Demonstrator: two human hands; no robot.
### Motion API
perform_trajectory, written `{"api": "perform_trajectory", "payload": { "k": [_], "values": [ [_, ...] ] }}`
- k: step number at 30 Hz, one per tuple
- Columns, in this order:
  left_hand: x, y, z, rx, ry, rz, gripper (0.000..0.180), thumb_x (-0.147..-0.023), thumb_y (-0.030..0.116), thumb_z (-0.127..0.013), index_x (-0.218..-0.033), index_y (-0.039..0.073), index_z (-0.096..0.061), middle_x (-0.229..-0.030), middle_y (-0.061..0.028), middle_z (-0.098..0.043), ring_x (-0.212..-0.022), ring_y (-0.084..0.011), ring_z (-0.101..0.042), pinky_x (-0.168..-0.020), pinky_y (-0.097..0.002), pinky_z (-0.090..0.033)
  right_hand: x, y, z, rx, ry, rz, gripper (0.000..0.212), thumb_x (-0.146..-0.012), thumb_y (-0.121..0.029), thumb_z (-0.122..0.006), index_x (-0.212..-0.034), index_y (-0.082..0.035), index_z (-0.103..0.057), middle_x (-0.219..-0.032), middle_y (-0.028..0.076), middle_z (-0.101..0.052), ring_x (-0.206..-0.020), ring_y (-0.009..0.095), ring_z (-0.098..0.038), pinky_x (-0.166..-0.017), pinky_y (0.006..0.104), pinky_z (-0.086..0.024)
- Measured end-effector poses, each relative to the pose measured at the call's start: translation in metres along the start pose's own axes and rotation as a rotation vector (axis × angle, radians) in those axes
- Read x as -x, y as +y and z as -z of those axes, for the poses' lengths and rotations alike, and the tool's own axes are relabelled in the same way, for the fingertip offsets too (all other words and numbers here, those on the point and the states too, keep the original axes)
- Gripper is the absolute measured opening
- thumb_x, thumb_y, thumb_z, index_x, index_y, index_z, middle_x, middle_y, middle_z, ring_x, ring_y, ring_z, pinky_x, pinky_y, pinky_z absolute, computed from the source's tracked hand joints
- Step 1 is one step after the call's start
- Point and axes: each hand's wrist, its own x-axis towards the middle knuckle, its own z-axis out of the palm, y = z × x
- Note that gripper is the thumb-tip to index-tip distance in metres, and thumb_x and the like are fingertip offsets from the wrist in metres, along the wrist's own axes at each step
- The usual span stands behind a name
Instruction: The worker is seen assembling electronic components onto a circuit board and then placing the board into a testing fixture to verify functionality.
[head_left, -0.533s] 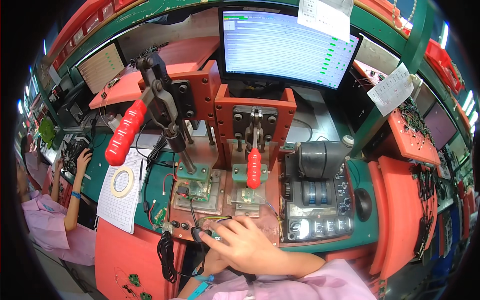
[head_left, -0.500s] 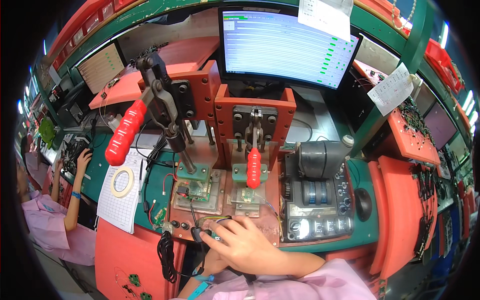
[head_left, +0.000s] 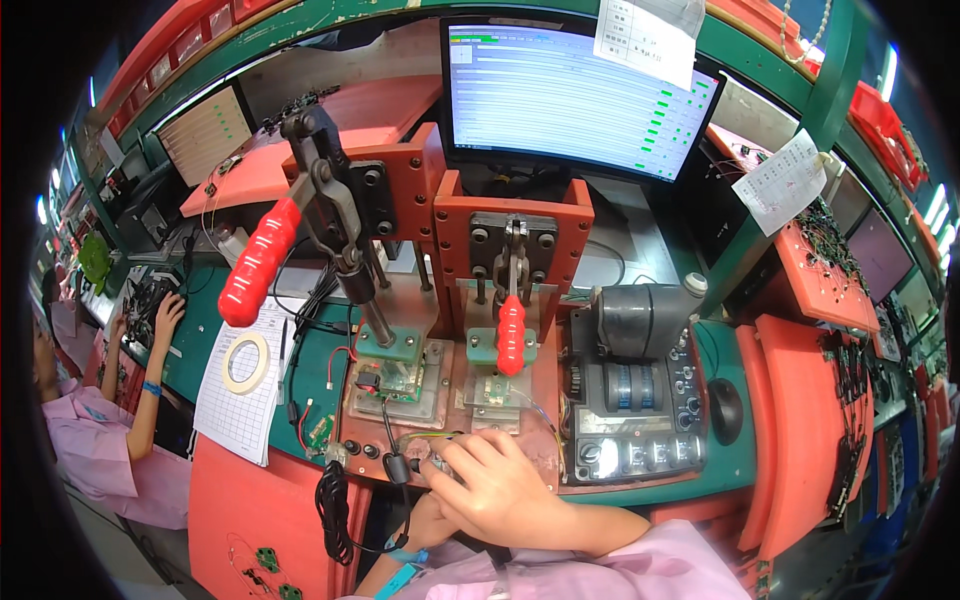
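My right hand [head_left: 500, 492] is at the front edge of a red test fixture [head_left: 520, 450], fingers bent and closed around something small that I cannot make out. My left hand [head_left: 428, 524] lies just below it, its fingers mostly hidden behind the right. Beside the right fingertips hangs a black cable with a thick bead [head_left: 397, 468]. That cable runs up to a green circuit board [head_left: 400, 380] under the left toggle clamp [head_left: 258, 262] and down to a coiled bundle [head_left: 333, 512]. The right toggle clamp [head_left: 511, 335], also red-handled, points down over a second nest.
A dark grey control unit [head_left: 635, 400] stands right of the fixture, with a black mouse [head_left: 725, 410] beyond. Masking tape [head_left: 245, 362] rests on paper sheets at left. A monitor [head_left: 580, 95] stands behind. Another person's hand [head_left: 170, 318] is at far left.
My right hand has shifted slightly right, and the green-blue piece seen by its fingertips is now mostly covered. The cable bead sits a little further right. The view has moved slightly.
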Motion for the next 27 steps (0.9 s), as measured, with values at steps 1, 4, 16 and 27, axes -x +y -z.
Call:
{"api": "perform_trajectory", "payload": {
  "k": [1, 4, 16, 27],
  "values": [
    [0.000, 0.002, 0.000, 0.000, 0.000, 0.000, 0.021, -0.082, 0.006, -0.062, -0.101, -0.003, -0.065, -0.088, -0.0123, -0.069, -0.079, -0.0197, -0.063, -0.065, -0.0290, -0.050, 0.000, 0.000, 0.000, 0.000, 0.000, 0.000, 0.033, -0.071, -0.014, -0.064, -0.103, -0.004, -0.061, -0.107, 0.012, -0.057, -0.087, 0.024, -0.051, -0.086, 0.0377, -0.040],
    [0.000, 0.009, -0.002, 0.135, 0.023, -0.007, 0.020, -0.082, 0.007, -0.064, -0.099, -0.003, -0.066, -0.085, -0.0111, -0.069, -0.076, -0.0186, -0.063, -0.065, -0.0274, -0.049, 0.000, -0.001, -0.002, -0.018, 0.004, 0.001, 0.033, -0.072, -0.014, -0.064, -0.103, -0.003, -0.060, -0.107, 0.013, -0.057, -0.087, 0.024, -0.051, -0.087, 0.0376, -0.040],
    [-0.004, 0.030, 0.007, 0.046, -0.212, 0.171, 0.015, -0.088, 0.004, -0.061, -0.097, -0.004, -0.068, -0.081, -0.0077, -0.070, -0.069, -0.0126, -0.062, -0.066, -0.0203, -0.049, 0.012, 0.014, 0.014, 0.021, -0.022, -0.042, 0.024, -0.073, -0.011, -0.063, -0.096, -0.004, -0.061, -0.096, 0.008, -0.058, -0.079, 0.022, -0.050, -0.078, 0.0335, -0.040],
    [-0.004, 0.016, 0.005, 0.230, -0.270, 0.175, 0.019, -0.092, 0.003, -0.057, -0.107, -0.004, -0.067, -0.078, -0.0074, -0.069, -0.071, -0.0121, -0.063, -0.068, -0.0188, -0.049, 0.025, 0.026, 0.026, -0.047, -0.014, 0.001, 0.017, -0.074, -0.009, -0.064, -0.091, -0.005, -0.062, -0.088, 0.005, -0.058, -0.069, 0.019, -0.049, -0.070, 0.0288, -0.040]
  ]
}}
